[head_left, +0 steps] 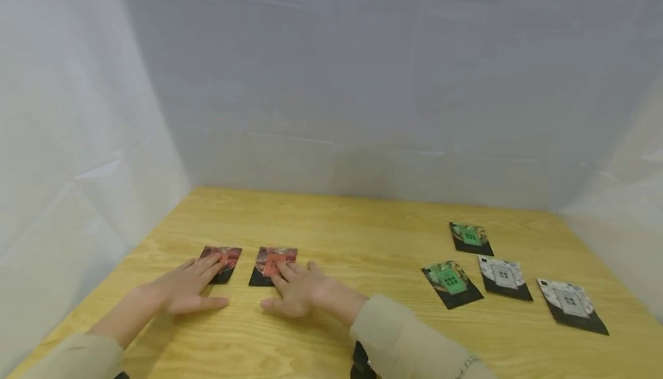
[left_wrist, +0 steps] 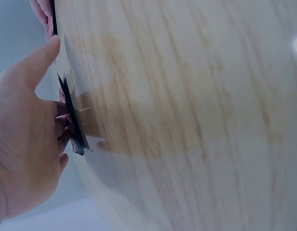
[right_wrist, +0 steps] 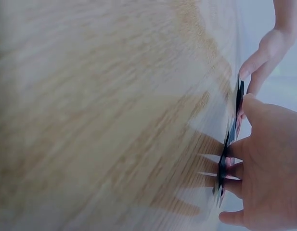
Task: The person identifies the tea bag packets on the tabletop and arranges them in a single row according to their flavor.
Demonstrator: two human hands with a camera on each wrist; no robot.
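Note:
Two flat packets with red labels and black lower parts lie side by side on the wooden table. On the left red packet (head_left: 224,275) rest the fingers of my left hand (head_left: 183,287), laid out straight with the thumb spread to the right. My right hand (head_left: 297,290) touches the right red packet (head_left: 260,264) with extended fingers, its thumb pointing left. In the left wrist view, the packet (left_wrist: 73,120) lies under the left fingertips. The right wrist view shows the other packet (right_wrist: 224,166) beneath the right fingers.
To the right lie two green-labelled packets, one farther back (head_left: 470,236) and one nearer (head_left: 452,284). Beside them are two white-labelled packets, a left one (head_left: 503,276) and a right one (head_left: 572,304). Pale sheeting (head_left: 331,80) hangs behind and beside the table (head_left: 342,224).

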